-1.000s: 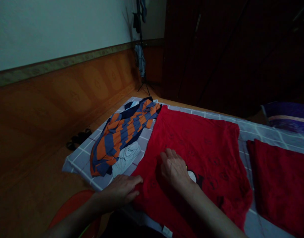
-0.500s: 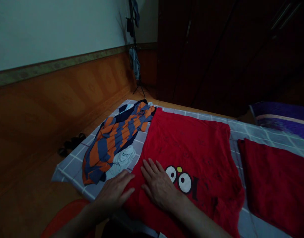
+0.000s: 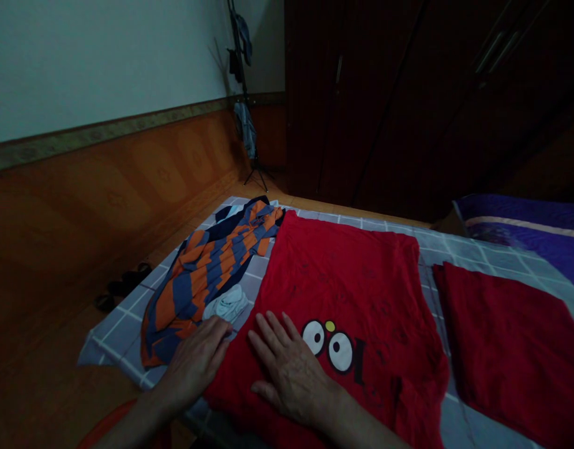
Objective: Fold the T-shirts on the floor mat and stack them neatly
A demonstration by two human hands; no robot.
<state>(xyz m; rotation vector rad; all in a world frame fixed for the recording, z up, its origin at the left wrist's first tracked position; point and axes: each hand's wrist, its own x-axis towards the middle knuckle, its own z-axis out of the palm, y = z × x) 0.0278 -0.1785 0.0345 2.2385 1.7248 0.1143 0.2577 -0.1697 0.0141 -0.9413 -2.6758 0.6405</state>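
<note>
The right hand point(image 3: 291, 368) lies flat with its fingers spread, pressing on a red T-shirt point(image 3: 334, 280) just below and left of the printed cartoon eyes point(image 3: 327, 346), and pinches nothing. The left hand point(image 3: 193, 365) is open too, its fingers loosely together along the shirt's left edge. Open palms like these spread the pressure evenly, so the cloth is less apt to bunch. Left of the shirt lie an orange-and-navy striped garment point(image 3: 198, 284) and a white cloth point(image 3: 225, 304); to its right, a second red cloth point(image 3: 511, 349) lies just beside it on the checked bedsheet point(image 3: 123, 340).

light: dim | pale wall point(image 3: 90, 56) brightest | wardrobe point(image 3: 362, 106) nearly black | edges: bowed
</note>
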